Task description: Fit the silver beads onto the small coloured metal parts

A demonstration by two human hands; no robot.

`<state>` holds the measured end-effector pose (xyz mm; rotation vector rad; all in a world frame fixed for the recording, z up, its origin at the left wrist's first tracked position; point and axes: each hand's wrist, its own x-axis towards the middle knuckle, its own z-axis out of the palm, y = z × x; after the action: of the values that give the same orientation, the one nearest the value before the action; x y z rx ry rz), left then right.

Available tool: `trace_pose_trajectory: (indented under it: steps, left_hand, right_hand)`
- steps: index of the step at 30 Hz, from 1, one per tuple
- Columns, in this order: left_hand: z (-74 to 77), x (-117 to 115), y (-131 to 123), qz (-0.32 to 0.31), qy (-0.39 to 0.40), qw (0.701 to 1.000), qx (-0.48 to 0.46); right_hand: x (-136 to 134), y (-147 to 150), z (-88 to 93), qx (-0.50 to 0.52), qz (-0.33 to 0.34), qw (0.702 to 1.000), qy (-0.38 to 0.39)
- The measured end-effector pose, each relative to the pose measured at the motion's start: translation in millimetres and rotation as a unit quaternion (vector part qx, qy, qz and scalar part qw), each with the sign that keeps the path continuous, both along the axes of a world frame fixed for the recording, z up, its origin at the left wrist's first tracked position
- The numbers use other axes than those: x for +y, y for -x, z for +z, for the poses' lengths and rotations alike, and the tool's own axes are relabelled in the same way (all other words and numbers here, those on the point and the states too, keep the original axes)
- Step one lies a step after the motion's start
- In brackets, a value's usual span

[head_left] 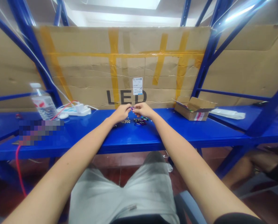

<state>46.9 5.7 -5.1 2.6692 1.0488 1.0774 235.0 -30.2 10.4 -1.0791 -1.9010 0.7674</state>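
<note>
Both hands meet above the blue table, pinching a small purple piece that looks like a carabiner (132, 108). My left hand (122, 113) grips it from the left side, and the fingertips of my right hand (142, 110) close on its other end. Fingers hide most of the piece. Just below my right hand lies a pile of coloured carabiners (141, 121), with blue, dark red and green among them. Several small gold-coloured metal parts (126, 121) are spread beneath my left hand; their exact kind is too small to make out.
An open cardboard box (192, 109) stands at the right. On the left are a water bottle (43, 102), a white power strip (79, 110) and a red cable (17, 165). A cardboard sheet (87, 74) backs the blue table (129, 141). Another person's leg (240, 169) shows at right.
</note>
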Motion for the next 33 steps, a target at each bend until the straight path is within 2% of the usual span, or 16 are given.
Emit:
trace_pose_trajectory:
  steps: [3,7,9,11,15,18,21,24,28,31,33]
  left_hand:
    - [1.3,1,-2,-0.022,0.048,0.998,-0.035]
    - [1.9,5,-1,-0.064,0.184,0.978,-0.079]
    - [2.2,5,1,-0.074,0.209,0.972,-0.081]
    - [2.9,5,4,-0.072,0.155,0.983,-0.062]
    - [4.0,2,8,-0.059,-0.028,0.998,-0.019]
    - [3.6,3,8,-0.050,-0.099,0.994,0.003]
    - [2.0,5,7,-0.044,-0.107,0.993,0.018]
    - [0.2,5,7,-0.043,-0.075,0.996,0.029]
    - [0.0,3,6,-0.040,-0.023,0.999,0.024]
    - [1.5,1,3,-0.042,0.034,0.998,-0.011]
    - [2.4,1,2,-0.049,0.125,0.990,-0.049]
  right_hand:
    - [-2,0,0.9,-0.006,0.014,1.000,-0.011]
    - [1,0,-1.2,0.011,0.040,0.999,-0.006]
    - [3,-1,-2.4,0.018,0.047,0.999,0.005]
    - [5,-2,-2.8,0.033,0.063,0.996,0.046]
    - [5,-8,-1.3,0.093,0.126,0.969,0.193]
    - [5,-11,-0.5,0.127,0.134,0.958,0.217]
    - [7,-10,-2.5,0.105,0.091,0.982,0.132]
    - [12,-7,-6.6,0.023,0.029,0.999,-0.016]
    - [20,-5,-10.8,-0.074,-0.024,0.981,-0.177]
    - [23,-5,-12.2,-0.105,-0.046,0.969,-0.217]
    - [23,-4,-12.9,-0.110,-0.054,0.965,-0.232]
